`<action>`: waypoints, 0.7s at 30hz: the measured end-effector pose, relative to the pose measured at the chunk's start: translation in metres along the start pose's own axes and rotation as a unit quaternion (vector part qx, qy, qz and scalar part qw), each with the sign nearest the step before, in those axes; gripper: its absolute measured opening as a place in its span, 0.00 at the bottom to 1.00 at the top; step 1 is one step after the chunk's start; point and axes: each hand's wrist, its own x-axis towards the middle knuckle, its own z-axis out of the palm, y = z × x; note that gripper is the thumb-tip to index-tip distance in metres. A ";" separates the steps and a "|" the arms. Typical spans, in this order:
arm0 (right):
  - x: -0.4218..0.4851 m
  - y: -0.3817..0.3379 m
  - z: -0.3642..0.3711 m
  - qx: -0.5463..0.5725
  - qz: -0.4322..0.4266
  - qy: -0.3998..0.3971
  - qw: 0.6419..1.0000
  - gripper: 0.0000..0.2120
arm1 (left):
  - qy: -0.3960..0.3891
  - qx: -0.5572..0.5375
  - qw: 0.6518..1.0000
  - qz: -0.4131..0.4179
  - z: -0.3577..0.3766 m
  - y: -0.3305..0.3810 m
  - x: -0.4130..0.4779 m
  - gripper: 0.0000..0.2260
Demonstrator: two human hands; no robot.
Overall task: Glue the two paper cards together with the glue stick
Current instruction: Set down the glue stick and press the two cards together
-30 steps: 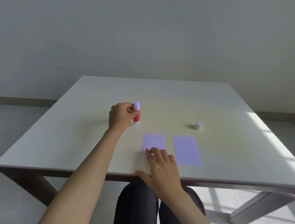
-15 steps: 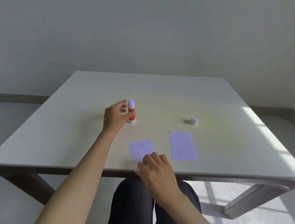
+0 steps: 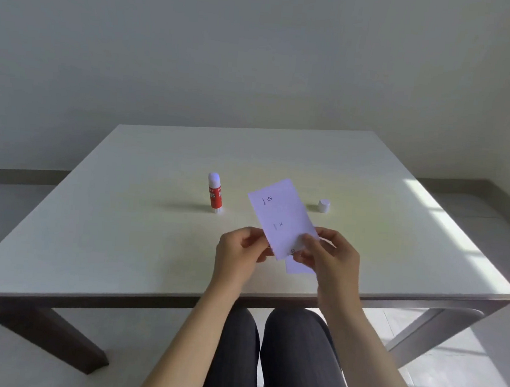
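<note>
A white paper card with small printed marks is lifted above the table and tilted. My left hand pinches its lower left edge and my right hand pinches its lower right corner. The second card lies flat on the table beneath, mostly hidden by the held card and my right hand. The red glue stick stands upright and uncapped to the left, apart from both hands. Its white cap sits to the right.
The white table has its front edge close to my lap. Sunlight falls across its right side. A pale wall stands behind, and light floor surrounds the table.
My left hand let go of the glue stick and came over to the card. My right hand lifted the left card off the table; both hands now hold it.
</note>
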 end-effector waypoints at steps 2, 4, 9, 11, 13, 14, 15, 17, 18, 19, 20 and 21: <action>-0.004 0.001 -0.005 0.029 0.017 -0.005 0.999 0.04 | 0.013 -0.038 0.999 -0.012 0.005 0.007 0.003 0.08; -0.002 0.001 -0.011 0.067 0.031 0.008 0.997 0.04 | 0.004 -0.083 0.996 -0.037 0.007 0.012 0.006 0.09; 0.005 0.000 -0.020 0.056 0.036 -0.001 0.998 0.03 | -0.006 -0.057 0.998 -0.023 0.013 0.014 0.009 0.05; 0.010 0.000 -0.027 0.009 0.030 -0.005 1.000 0.02 | -0.003 -0.031 0.999 -0.019 0.016 0.014 0.013 0.06; 0.019 0.001 -0.034 -0.067 0.009 0.009 0.998 0.05 | -0.004 0.001 1.000 -0.018 0.018 0.013 0.017 0.07; 0.024 0.002 -0.036 -0.112 -0.005 0.016 0.994 0.06 | -0.003 0.020 1.000 -0.018 0.019 0.012 0.019 0.08; 0.029 0.004 -0.038 -0.160 -0.020 0.021 0.987 0.07 | 0.000 0.043 0.999 -0.016 0.021 0.010 0.020 0.08; 0.035 0.009 -0.039 -0.255 -0.040 0.018 0.966 0.07 | 0.007 0.093 0.996 -0.014 0.022 0.004 0.021 0.09; 0.037 0.011 -0.040 -0.294 -0.043 0.017 0.955 0.08 | 0.008 0.115 0.993 -0.016 0.023 0.001 0.021 0.09; 0.039 0.013 -0.041 -0.323 -0.043 0.019 0.945 0.09 | 0.006 0.136 0.990 -0.019 0.024 -0.002 0.021 0.10; 0.039 0.015 -0.041 -0.345 -0.042 0.022 0.937 0.10 | 0.004 0.154 0.988 -0.024 0.024 -0.005 0.020 0.09; 0.039 0.016 -0.042 -0.364 -0.043 0.026 0.930 0.11 | 0.003 0.167 0.986 -0.027 0.025 -0.006 0.019 0.09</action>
